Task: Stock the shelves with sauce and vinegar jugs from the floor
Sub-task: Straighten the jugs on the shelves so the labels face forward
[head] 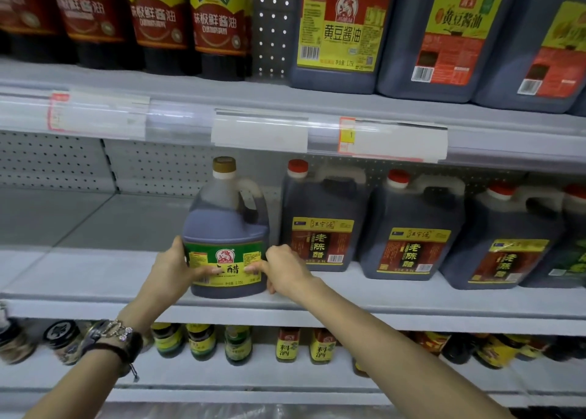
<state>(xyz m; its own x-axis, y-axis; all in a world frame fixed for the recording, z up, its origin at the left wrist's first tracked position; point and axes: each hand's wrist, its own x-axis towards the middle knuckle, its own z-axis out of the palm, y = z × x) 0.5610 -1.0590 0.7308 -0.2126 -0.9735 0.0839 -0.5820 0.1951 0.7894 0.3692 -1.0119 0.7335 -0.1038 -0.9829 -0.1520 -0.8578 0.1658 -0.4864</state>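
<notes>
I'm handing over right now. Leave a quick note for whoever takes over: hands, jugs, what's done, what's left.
Hands: the left hand and right hand both grip the gold-capped vinegar jug by its lower sides.
Things: the jug stands upright near the front edge of the middle shelf, left of the red-capped jugs.
Done: this jug is on the shelf.
Left: let go, perhaps after squaring it up, then probably fill the space to its left. The floor stock is out of view.

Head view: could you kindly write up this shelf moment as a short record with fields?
item: dark plastic vinegar jug with green-yellow label and brown cap, upright on the grey middle shelf
left hand: grips the jug's left side
right hand: grips its right side
neighbours: dark red-capped jugs standing to its right
</notes>
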